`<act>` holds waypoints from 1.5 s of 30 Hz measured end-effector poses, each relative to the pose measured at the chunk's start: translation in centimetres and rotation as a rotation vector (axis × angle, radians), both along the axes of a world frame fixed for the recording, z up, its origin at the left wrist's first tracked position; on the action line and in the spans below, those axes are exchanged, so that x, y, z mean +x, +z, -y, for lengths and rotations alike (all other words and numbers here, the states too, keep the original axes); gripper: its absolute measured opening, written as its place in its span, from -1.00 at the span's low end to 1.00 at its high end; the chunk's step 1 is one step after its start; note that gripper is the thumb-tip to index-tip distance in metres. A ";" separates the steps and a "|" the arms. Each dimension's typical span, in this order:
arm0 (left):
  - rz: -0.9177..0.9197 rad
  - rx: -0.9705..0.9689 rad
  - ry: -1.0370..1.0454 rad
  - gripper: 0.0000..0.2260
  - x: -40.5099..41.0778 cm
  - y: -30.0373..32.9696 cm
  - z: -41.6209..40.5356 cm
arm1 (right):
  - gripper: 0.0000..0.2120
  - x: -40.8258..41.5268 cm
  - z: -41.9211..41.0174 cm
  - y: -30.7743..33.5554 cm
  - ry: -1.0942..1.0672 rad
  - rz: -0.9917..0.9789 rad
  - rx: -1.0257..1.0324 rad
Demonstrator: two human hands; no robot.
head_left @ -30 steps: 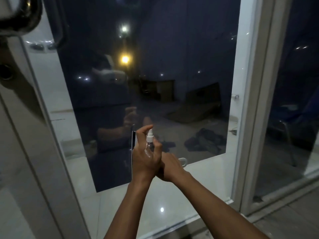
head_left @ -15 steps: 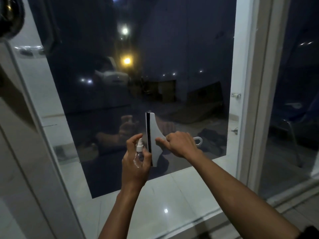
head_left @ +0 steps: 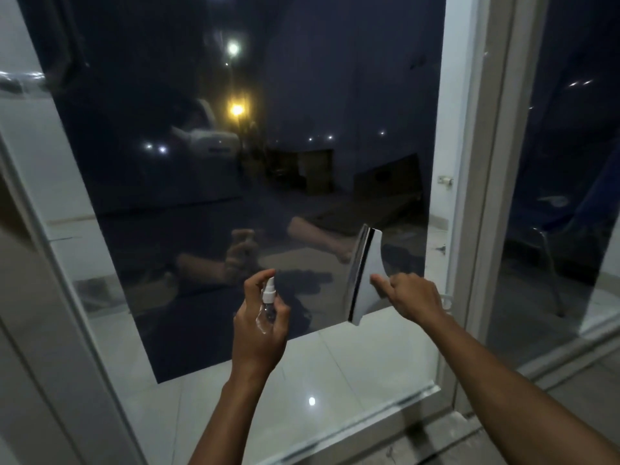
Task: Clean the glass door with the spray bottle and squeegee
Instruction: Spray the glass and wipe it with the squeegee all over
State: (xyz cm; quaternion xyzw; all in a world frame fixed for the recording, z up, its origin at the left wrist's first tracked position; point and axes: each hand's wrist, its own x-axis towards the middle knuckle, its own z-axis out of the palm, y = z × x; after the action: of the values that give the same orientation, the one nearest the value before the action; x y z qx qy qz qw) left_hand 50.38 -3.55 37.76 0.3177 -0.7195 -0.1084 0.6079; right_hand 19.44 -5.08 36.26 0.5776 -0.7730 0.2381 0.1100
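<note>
The glass door (head_left: 235, 182) fills the head view, dark and reflective. My left hand (head_left: 258, 333) grips a small clear spray bottle (head_left: 267, 303) with a white nozzle, index finger curled over the top, nozzle facing the glass. My right hand (head_left: 411, 297) holds a white squeegee (head_left: 367, 273) with a black rubber blade. The blade stands upright near the door's lower right part, close to the glass. Whether the blade touches the pane cannot be told. The two hands are well apart.
A white door frame (head_left: 483, 196) runs down the right side, with a second glass pane (head_left: 570, 162) beyond it. Another frame post (head_left: 50, 297) slants at the left. A metal threshold (head_left: 352, 427) and rough concrete floor (head_left: 453, 441) lie below.
My right hand has carried the squeegee rightward, away from the left hand, toward the door's right edge. My left hand with the bottle stayed near the lower middle.
</note>
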 end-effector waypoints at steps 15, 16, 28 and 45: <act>0.040 -0.012 -0.070 -0.56 1.3 -5.7 -0.6 | -0.35 9.9 1.3 -10.7 -0.062 1.302 -0.153; 0.050 0.008 -0.071 -0.57 1.6 -6.7 -0.6 | -0.34 10.5 0.9 -13.1 -0.105 1.315 -0.119; -0.020 0.070 -0.024 -0.60 3.2 -11.7 -1.0 | -0.27 13.8 -1.3 -11.7 0.099 0.569 -0.089; -0.101 -0.028 0.128 -0.67 -0.7 -16.6 0.0 | -0.21 3.9 1.8 -15.8 0.092 -0.028 -0.006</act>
State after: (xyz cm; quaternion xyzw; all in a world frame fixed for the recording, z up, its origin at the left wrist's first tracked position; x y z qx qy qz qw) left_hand 49.66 -3.50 21.16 0.3487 -0.6676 -0.0750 0.6535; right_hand 23.36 -6.93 20.44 0.6153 -0.7434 0.2372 0.1117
